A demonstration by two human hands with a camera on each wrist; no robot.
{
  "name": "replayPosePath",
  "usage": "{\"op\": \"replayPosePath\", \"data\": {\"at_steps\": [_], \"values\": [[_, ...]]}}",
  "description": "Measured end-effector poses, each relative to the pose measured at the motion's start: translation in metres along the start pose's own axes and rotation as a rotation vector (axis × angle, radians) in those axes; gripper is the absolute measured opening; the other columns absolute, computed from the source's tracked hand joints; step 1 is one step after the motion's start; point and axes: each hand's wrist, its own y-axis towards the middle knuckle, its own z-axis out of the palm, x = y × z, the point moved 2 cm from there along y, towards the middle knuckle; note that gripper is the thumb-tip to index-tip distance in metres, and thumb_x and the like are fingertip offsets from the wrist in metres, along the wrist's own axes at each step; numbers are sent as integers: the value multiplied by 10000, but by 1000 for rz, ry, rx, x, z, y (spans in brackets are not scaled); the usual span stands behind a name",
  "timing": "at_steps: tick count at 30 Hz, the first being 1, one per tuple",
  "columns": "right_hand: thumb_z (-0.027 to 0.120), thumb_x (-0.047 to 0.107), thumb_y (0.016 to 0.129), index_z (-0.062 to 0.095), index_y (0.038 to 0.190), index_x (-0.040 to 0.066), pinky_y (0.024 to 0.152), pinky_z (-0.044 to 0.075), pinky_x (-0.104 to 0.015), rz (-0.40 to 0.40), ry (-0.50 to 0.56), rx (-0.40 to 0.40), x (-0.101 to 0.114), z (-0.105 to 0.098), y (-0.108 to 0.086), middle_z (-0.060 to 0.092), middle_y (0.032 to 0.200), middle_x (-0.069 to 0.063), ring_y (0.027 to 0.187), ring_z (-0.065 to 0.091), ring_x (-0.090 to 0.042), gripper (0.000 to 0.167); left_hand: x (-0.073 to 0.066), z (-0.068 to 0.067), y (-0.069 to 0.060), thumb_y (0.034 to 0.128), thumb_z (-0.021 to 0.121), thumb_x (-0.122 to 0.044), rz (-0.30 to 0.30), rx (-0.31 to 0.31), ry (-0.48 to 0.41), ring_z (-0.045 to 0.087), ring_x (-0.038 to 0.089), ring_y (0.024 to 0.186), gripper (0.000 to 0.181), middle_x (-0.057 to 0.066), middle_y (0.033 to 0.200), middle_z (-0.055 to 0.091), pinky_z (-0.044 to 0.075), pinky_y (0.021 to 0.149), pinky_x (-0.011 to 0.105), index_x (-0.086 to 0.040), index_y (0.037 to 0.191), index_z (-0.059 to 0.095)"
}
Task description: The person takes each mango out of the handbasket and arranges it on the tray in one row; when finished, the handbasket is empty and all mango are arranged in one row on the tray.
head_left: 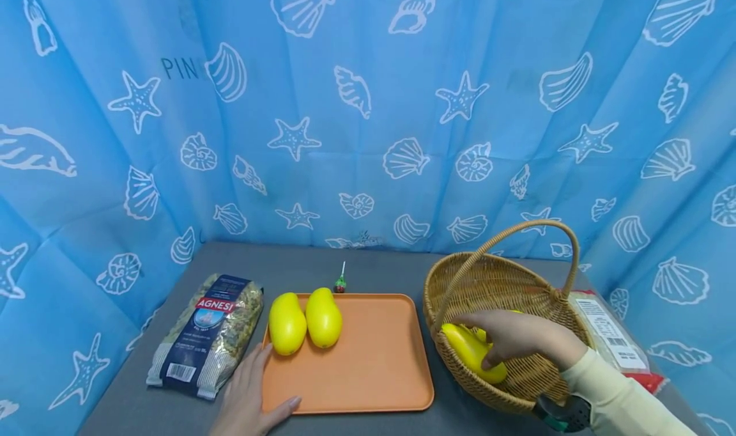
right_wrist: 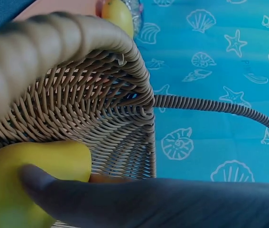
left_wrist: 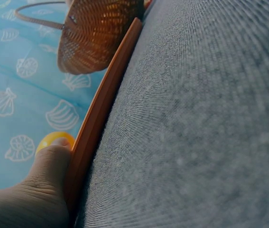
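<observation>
Inside the wicker basket (head_left: 489,276), my right hand (head_left: 517,337) grips a yellow mango (head_left: 468,350), the thumb on its near side. The right wrist view shows that thumb pressed against the mango (right_wrist: 53,159); most of the other fingers are hidden. A bit of another yellow thing shows behind the hand. At the front left corner of the orange tray (head_left: 368,365) rests my left hand (head_left: 247,388), fingers extended along the side and thumb over the front rim. Two mangoes, a left one (head_left: 287,324) and a right one (head_left: 324,318), lie side by side at the tray's back left.
Left of the tray lies an Agnesi pasta bag (head_left: 207,334). A lollipop (head_left: 340,284) is behind the tray. Right of the basket sits a clear and red package (head_left: 615,337) with a white label. The basket's handle (head_left: 512,231) arches upright. A blue curtain (head_left: 368,103) hangs behind.
</observation>
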Motion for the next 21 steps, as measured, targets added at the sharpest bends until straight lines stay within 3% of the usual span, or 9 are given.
{"op": "replayPosePath", "data": {"at_steps": [4,9,16,21], "values": [[852,115,668,449,1406,106,782,498,-398,4,-28,0,-2,3,0,593,1226,-63,923,574,-158,840,0,0,0,649,596,-827,-1,4,2,317,470,1296,1202,259,1499,255,284,990,703,-34,1486,256],[840,140,693,397,1445,133,776,474,-391,26,13,-4,-4,8,0,584,1223,-53,911,547,-145,873,0,0,0,637,586,-842,-19,16,-4,317,466,1297,1219,259,1500,258,267,1006,703,-34,1489,257],[793,321,769,362,1440,47,741,476,-377,25,31,-73,-5,12,3,585,1016,-6,862,535,-144,843,0,-1,0,639,590,-838,-20,17,-1,314,464,1295,1210,253,1503,249,266,1006,704,-40,1486,261],[767,353,798,410,1401,30,721,481,-380,55,30,-136,-5,15,6,590,1004,-22,861,539,-157,771,0,0,1,633,598,-835,-22,17,-3,315,466,1293,1211,253,1502,248,266,1003,707,-42,1486,264]]}}
